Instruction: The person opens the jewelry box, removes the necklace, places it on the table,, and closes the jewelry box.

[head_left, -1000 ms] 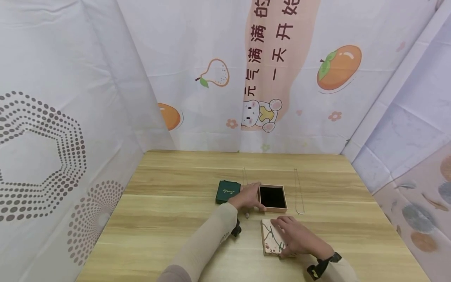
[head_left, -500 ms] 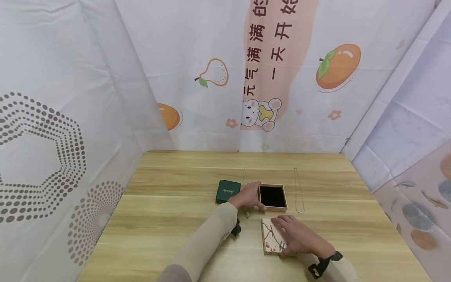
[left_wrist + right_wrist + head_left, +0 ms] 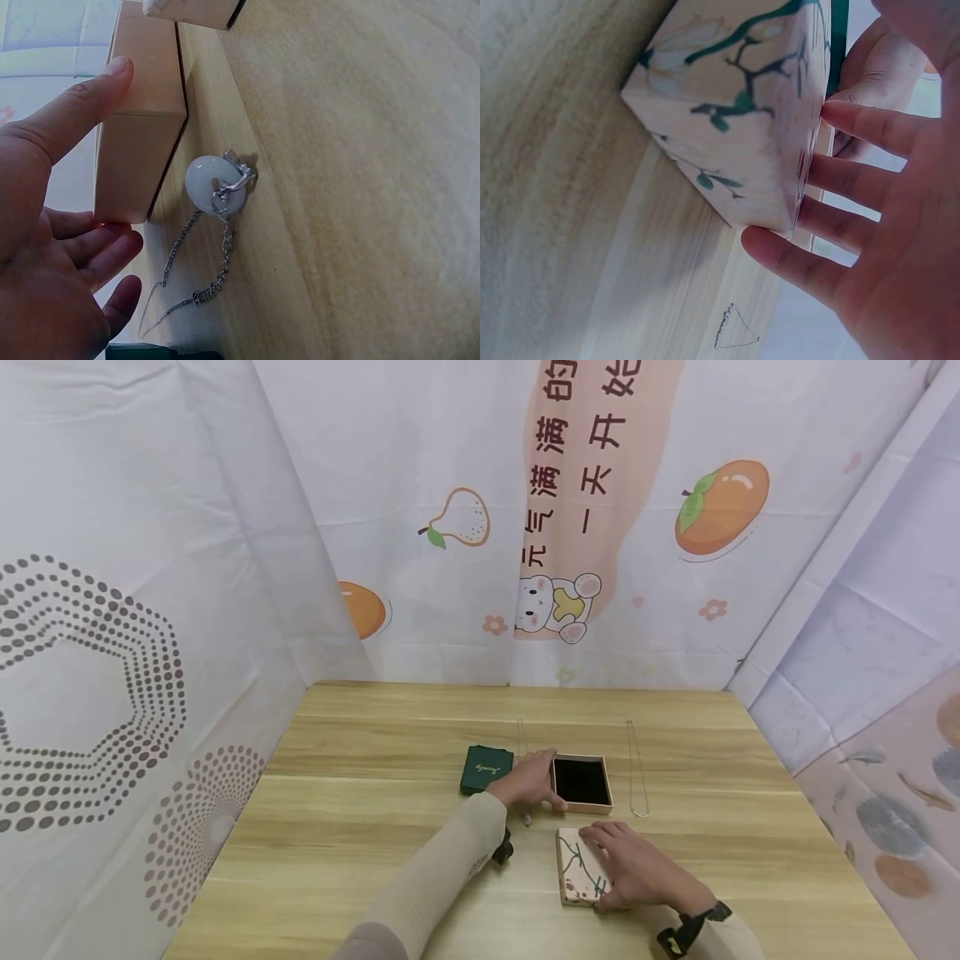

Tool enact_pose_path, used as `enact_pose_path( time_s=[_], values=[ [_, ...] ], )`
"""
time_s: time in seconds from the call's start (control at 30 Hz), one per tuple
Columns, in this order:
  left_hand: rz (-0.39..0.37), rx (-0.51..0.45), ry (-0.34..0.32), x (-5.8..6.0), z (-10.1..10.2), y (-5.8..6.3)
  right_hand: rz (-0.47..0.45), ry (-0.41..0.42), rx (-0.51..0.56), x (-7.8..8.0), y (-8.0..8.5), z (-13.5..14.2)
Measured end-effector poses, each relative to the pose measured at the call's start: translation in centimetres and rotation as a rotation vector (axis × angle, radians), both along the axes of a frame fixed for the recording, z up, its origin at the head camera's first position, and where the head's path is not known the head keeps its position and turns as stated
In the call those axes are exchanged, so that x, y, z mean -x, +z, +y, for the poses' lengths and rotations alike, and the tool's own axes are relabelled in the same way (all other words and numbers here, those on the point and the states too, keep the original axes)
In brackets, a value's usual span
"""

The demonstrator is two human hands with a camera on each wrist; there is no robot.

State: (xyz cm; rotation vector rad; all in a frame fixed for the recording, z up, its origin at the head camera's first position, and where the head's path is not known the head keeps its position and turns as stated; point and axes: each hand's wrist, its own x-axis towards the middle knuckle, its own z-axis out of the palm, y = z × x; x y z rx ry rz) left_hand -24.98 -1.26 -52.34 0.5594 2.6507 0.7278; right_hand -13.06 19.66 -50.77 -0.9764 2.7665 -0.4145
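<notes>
The left hand [image 3: 530, 778] holds an open jewelry box [image 3: 582, 807] with a black lining at its left side; in the left wrist view the thumb lies on one wall and the fingers on another. Beside that hand a necklace with a round white pendant [image 3: 206, 184] rests on the table, its chain partly hidden in the head view. Nearer the person, the right hand [image 3: 633, 867] spans a cream box lid [image 3: 576, 864] printed with branches and flowers, fingers at the far edge and thumb at the near one. Its fingertips [image 3: 761, 241] touch the lid's side.
A dark green jewelry box [image 3: 486, 768] with gold lettering stands left of the left hand. Right of the open box a thin necklace [image 3: 639, 812] is laid out lengthwise. The wooden table [image 3: 337, 827] is bordered by printed white curtains [image 3: 405, 585].
Both hands keep their places on the box and the lid. Only the head view shifts slightly.
</notes>
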Motion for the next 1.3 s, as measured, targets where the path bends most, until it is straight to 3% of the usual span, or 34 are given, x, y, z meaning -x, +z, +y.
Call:
enact_pose_path(
  time_s=[0.27,0.63,0.87,1.1,1.3],
  values=[
    [0.004,-0.001,-0.002,0.1,0.0,-0.1,-0.028,-0.022,0.049,0.1,0.3,0.3],
    [-0.001,-0.002,-0.005,0.0,0.0,-0.3,0.013,-0.031,0.092,0.1,1.5,0.7],
    [-0.005,-0.008,0.004,-0.1,-0.1,0.0,0.070,-0.050,0.118,0.7,2.1,1.3],
    [0.004,0.010,0.013,-0.1,0.0,0.0,0.019,-0.072,0.128,1.6,2.9,1.9],
    [-0.002,-0.014,0.014,0.0,0.0,-0.1,0.042,-0.070,0.137,2.3,3.2,2.2]
  ],
)
